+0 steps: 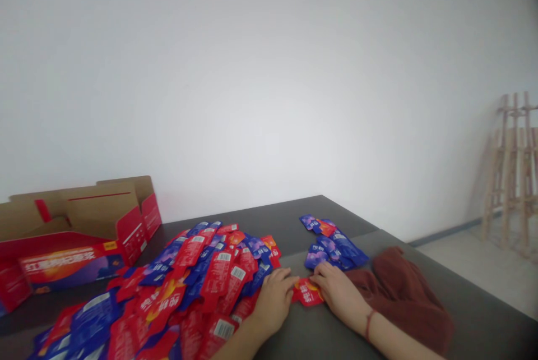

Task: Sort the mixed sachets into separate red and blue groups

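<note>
A small red and orange sachet point(309, 294) lies between my hands, low over the dark table. My left hand point(274, 299) has curled fingers at the sachet's left edge, with the grip partly hidden. From the other side, my right hand point(338, 294) pinches the sachet's upper right edge. Left of my left hand spreads a large heap of red and blue sachets point(218, 273), many showing barcodes. Just beyond my right hand sits a smaller group of mostly blue sachets point(336, 248), with an orange one among them.
An open red cardboard box point(75, 264) with a brown inside stands at the left. A crumpled brown cloth point(403, 298) lies right of my right hand. The dark table point(269, 214) ends at a white wall point(269, 96). Wooden easels point(510, 175) stand at the far right.
</note>
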Demonstrator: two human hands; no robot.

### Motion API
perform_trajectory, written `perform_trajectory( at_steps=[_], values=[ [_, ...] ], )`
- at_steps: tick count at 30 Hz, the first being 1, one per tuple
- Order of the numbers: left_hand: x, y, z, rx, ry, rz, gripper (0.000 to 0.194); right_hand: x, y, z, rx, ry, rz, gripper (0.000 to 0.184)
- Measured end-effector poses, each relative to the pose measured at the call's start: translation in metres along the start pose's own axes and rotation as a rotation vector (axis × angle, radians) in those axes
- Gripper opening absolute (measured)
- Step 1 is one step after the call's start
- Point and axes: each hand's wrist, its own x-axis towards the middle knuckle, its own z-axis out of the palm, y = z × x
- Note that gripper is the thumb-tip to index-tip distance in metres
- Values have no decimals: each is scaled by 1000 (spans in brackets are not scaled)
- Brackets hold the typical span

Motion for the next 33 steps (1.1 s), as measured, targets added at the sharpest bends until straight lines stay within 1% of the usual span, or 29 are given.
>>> perform_trajectory(
  at_steps=[3,6,8,10,13,16,18,20,24,27,30,33],
  values=[
    [-2,2,6,47,-4,34,49,2,-9,1,25,-13,-46,29],
    [-2,2,9,68,-14,41,48,1,-22,1,95,-45,-152,30],
    [-2,2,8,75,-19,50,47,-2,-29,-2,154,-77,-226,31],
    [-2,3,7,74,-27,56,47,-9,-29,-8,209,-96,-264,31],
    [-3,5,3,69,-37,45,47,-21,-16,-18,250,-88,-247,33],
    [-4,9,1,64,-42,43,46,-29,2,-23,247,-46,-146,35],
    [-4,11,-1,57,-42,43,45,-28,6,-21,240,-27,-89,36],
    [-5,12,-1,55,-36,44,46,-22,0,-15,237,-26,-71,36],
    [-6,12,0,76,-22,52,47,-7,-29,-2,246,-53,-111,32],
    [-6,13,0,91,-27,60,46,-6,-40,-4,283,-73,-175,32],
    [-7,13,0,99,-30,55,45,-19,-34,-17,349,-116,-235,34],
    [-6,13,1,102,-33,51,46,-34,-15,-26,353,-127,-211,34]
  ],
)
